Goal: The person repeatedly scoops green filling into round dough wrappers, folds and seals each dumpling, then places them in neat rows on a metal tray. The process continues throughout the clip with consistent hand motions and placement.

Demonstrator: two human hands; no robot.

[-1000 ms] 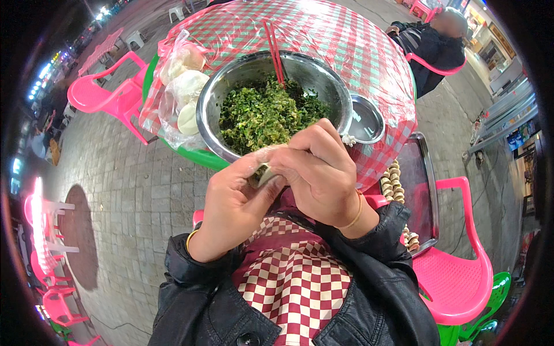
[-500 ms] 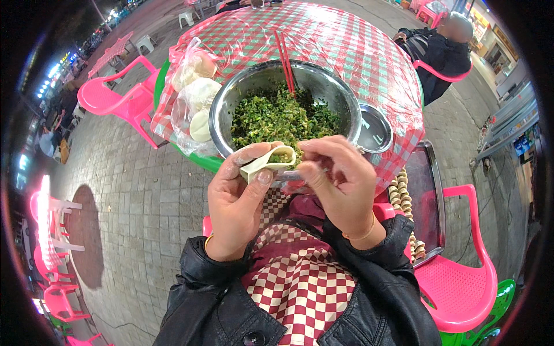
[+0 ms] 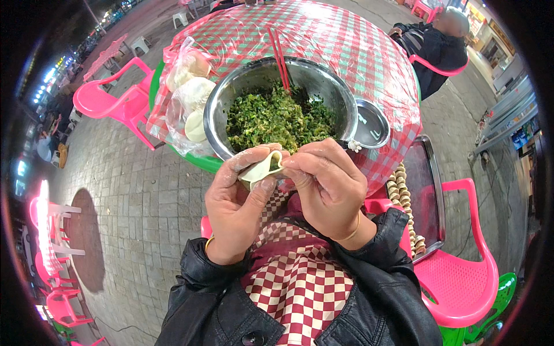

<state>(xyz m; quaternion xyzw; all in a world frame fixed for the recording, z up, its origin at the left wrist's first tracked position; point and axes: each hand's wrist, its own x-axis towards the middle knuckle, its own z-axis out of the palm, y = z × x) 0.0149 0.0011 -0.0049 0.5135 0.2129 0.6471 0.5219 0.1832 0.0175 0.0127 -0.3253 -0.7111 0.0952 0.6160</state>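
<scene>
A folded dumpling [image 3: 261, 169] with a pale wrapper and green filling is held just in front of the bowl. My left hand [image 3: 235, 193] grips it between thumb and fingers, with flour on the fingertips. The thumb and forefinger of my right hand [image 3: 330, 187] pinch the wrapper's right edge, where the fold gapes a little. Beyond both hands stands a large steel bowl [image 3: 212, 118] of chopped green filling [image 3: 271, 118]. Red chopsticks [image 3: 278, 57] lean in it. Left of the bowl, round wrappers [image 3: 195, 126] lie by a clear plastic bag [image 3: 186, 92].
A small metal dish [image 3: 372, 124] sits right of the bowl on the plastic-covered checked tablecloth [image 3: 346, 34]. Lower right, a tray [image 3: 428, 190] holds rows of finished dumplings [image 3: 400, 193] by a pink chair [image 3: 461, 282]. Another person [image 3: 435, 49] sits at the far right.
My right hand has come in to the left and now pinches the wrapper's edge. The wrapper's opening has narrowed, and less filling shows in it.
</scene>
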